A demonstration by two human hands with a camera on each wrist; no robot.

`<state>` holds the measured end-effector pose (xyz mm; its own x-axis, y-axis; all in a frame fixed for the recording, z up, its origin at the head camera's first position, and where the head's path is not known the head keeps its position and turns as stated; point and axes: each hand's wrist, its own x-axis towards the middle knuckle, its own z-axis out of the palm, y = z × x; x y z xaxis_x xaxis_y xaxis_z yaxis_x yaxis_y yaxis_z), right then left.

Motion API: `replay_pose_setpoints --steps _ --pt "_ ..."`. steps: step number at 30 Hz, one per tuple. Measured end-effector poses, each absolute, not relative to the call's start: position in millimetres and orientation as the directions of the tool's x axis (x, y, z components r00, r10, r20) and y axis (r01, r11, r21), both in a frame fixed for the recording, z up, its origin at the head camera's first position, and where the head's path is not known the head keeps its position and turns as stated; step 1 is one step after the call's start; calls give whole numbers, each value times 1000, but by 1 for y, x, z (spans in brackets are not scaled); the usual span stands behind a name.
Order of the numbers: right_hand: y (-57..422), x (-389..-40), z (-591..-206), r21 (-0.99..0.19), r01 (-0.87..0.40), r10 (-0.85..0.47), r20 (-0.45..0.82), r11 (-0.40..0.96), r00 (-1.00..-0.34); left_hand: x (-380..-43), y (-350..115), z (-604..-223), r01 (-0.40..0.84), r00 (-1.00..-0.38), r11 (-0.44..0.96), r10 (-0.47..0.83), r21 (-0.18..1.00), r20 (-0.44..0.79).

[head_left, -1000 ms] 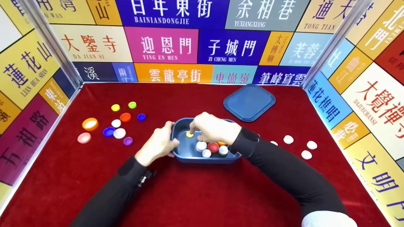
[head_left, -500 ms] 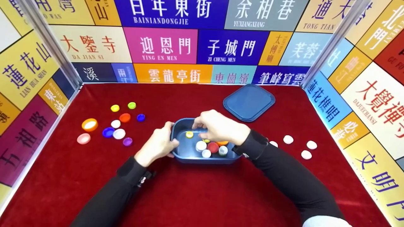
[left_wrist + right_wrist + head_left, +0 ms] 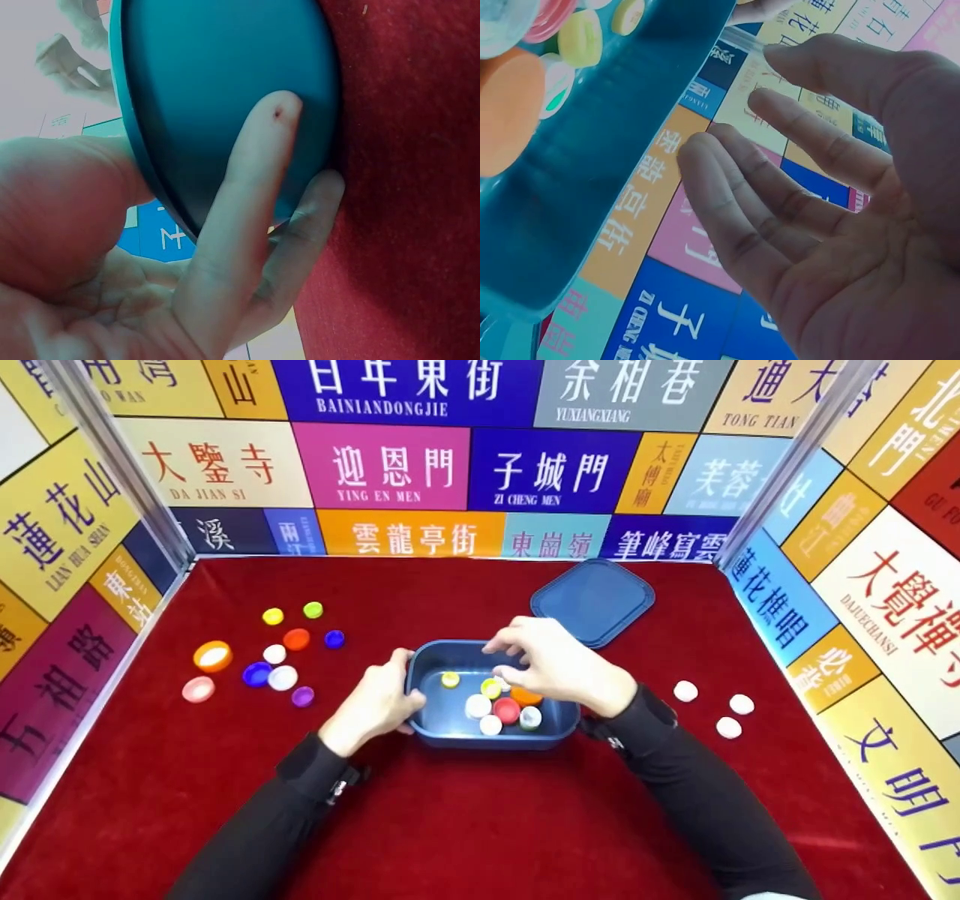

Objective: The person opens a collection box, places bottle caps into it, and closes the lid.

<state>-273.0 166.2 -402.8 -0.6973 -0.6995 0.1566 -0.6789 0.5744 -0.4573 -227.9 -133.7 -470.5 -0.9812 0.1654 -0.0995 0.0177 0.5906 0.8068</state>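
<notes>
A blue rectangular plastic container [image 3: 442, 721] stands on the table with several bottle caps inside. My left hand [image 3: 379, 701] grips its left end, thumb at the rim and fingers along the outer wall, as the left wrist view shows. Over the back right part of the container hovers my right hand [image 3: 559, 664], fingers apart and loosely bent, holding nothing. Inside lie a yellow cap [image 3: 450, 680] by itself at the left, and toward the right a red cap [image 3: 507, 710], an orange cap [image 3: 508, 112], a yellow-green cap [image 3: 491, 688] and several white ones.
Several coloured caps lie loose at the left, among them an orange cap [image 3: 213, 657] and a purple cap [image 3: 303, 696]. White caps, one of them a white cap [image 3: 685, 691], lie at the right. A blue lid [image 3: 592, 600] rests behind the container on the red cloth [image 3: 480, 825].
The right hand has drawn back to the right and up from the yellow cap, which stays in the container. Its fingers have spread. The left hand keeps its grip.
</notes>
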Motion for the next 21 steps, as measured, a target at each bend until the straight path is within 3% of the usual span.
replay_pose_setpoints --steps 8,21 --pt "197 -271 -404 -483 -645 -622 235 592 -747 -227 -134 -470 4 -979 599 164 801 -118" --pt "270 -273 -407 -419 -556 -456 319 718 -831 -228 -133 -469 1 -979 611 163 792 -124"
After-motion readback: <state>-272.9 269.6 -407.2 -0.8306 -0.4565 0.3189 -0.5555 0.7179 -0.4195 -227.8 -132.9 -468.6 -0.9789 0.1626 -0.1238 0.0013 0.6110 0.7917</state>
